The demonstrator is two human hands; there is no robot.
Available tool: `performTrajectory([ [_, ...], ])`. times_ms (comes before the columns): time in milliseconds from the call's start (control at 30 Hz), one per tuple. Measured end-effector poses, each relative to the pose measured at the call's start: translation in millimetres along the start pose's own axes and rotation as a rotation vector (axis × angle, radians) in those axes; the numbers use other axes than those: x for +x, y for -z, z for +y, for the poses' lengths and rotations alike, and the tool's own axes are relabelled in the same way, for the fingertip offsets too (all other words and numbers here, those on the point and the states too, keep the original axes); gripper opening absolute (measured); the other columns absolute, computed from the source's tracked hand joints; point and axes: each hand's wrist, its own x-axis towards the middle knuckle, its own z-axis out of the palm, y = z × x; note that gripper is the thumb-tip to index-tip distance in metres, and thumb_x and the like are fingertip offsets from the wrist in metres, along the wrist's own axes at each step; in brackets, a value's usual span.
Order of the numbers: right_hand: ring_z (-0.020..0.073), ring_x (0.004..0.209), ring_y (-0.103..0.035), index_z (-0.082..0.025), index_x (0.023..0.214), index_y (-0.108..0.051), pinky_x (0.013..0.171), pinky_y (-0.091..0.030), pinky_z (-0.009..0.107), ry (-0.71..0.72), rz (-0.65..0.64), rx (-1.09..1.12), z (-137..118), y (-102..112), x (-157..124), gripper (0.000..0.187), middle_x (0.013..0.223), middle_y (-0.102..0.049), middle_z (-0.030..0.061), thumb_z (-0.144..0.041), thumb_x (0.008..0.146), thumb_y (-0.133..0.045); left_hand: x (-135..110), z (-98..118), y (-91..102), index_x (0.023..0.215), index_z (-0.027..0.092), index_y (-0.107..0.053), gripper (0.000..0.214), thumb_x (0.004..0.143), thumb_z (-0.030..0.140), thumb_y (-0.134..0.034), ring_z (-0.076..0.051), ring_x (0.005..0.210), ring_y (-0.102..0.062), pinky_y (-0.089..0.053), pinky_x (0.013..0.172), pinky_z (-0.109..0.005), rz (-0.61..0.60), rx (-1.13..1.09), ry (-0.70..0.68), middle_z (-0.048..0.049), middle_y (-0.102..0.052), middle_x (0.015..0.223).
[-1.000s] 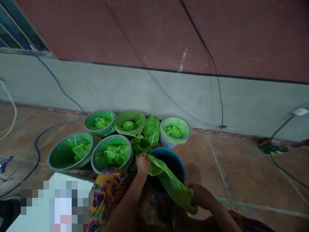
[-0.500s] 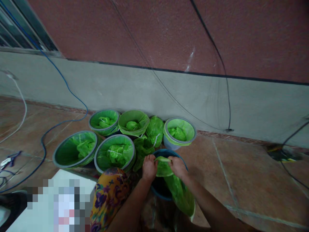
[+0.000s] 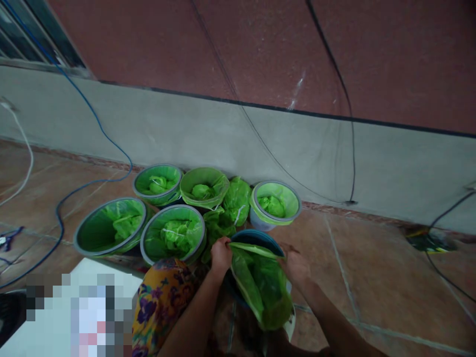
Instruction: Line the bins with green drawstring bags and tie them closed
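A green plastic bag [image 3: 266,282] is stretched between my two hands over a dark blue bucket [image 3: 269,237]. My left hand [image 3: 222,258] pinches the bag's edge at the bucket's left side. On the right, my right hand [image 3: 295,264] is closed on the opposite edge of the same bag. The bag's top edge is pulled taut, and its body hangs down toward me across the bucket's near side. Its mouth looks partly spread. Much of the bucket is hidden behind the bag and my arms.
Several lined bins, including a grey-rimmed bin [image 3: 173,233] and a pale bin [image 3: 275,201], stand by the wall with bunched green bags inside. A stuffed green bag [image 3: 237,198] sits between them. A blue cable [image 3: 61,218] crosses the tiles; a white surface [image 3: 107,270] lies lower left.
My hands have moved apart, widening the bag's edge between them. The bag's hanging part now spreads across the bucket's near side. The view has shifted slightly.
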Motion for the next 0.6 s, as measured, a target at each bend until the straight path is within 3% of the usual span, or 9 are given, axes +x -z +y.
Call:
performTrajectory([
  [100,0.0214,0.095,-0.067,-0.021,0.104,-0.070,0.084,-0.047,0.029,0.036,-0.017,0.076,-12.3,-7.2,11.3,0.027,0.107,-0.073,0.0088,-0.023,0.085,-0.051,7.3,-1.0,-5.3,0.095,0.017,-0.074,0.026,0.085,0.007,-0.051,-0.016,0.098,-0.067,-0.046,0.089,-0.025,-0.001,-0.139,0.047,-0.0068,-0.075,0.101],
  [200,0.0191,0.087,-0.067,-0.021,0.089,-0.071,0.079,-0.047,0.027,-0.019,-0.031,0.155,-14.9,-13.4,24.1,0.027,0.096,-0.074,0.0064,-0.024,0.089,-0.044,19.9,-4.5,-8.9,0.091,0.015,-0.075,0.021,0.083,0.011,-0.056,-0.016,0.087,-0.068,-0.048,0.078,-0.024,-0.018,-0.285,0.135,-0.0064,-0.076,0.092],
  [300,0.0200,0.087,-0.068,-0.019,0.097,-0.071,0.079,-0.047,0.028,-0.008,-0.039,0.200,-13.3,-18.4,32.5,0.032,0.097,-0.074,0.0084,-0.029,0.091,-0.041,33.1,-8.2,-11.5,0.087,0.014,-0.075,0.018,0.082,0.016,-0.058,-0.014,0.071,-0.067,-0.046,0.063,-0.022,-0.039,-0.328,0.180,-0.0044,-0.074,0.079],
  [433,0.0218,0.098,-0.066,-0.018,0.113,-0.067,0.087,-0.047,0.030,0.134,-0.038,0.235,-11.6,-24.3,34.8,0.036,0.109,-0.073,0.0104,-0.037,0.088,-0.051,44.3,-11.7,-15.6,0.083,0.014,-0.075,0.018,0.081,0.020,-0.058,-0.013,0.062,-0.062,-0.040,0.054,-0.021,-0.047,-0.378,0.215,-0.0014,-0.070,0.068],
  [600,0.0194,0.085,-0.066,-0.021,0.087,-0.072,0.078,-0.045,0.028,0.113,-0.001,0.215,-6.3,-30.9,43.9,0.029,0.093,-0.074,0.0069,-0.029,0.090,-0.044,55.0,-16.9,-20.4,0.075,0.012,-0.073,0.015,0.078,0.019,-0.061,-0.013,0.058,-0.059,-0.040,0.054,-0.022,-0.080,-0.475,0.270,-0.0014,-0.066,0.060],
])
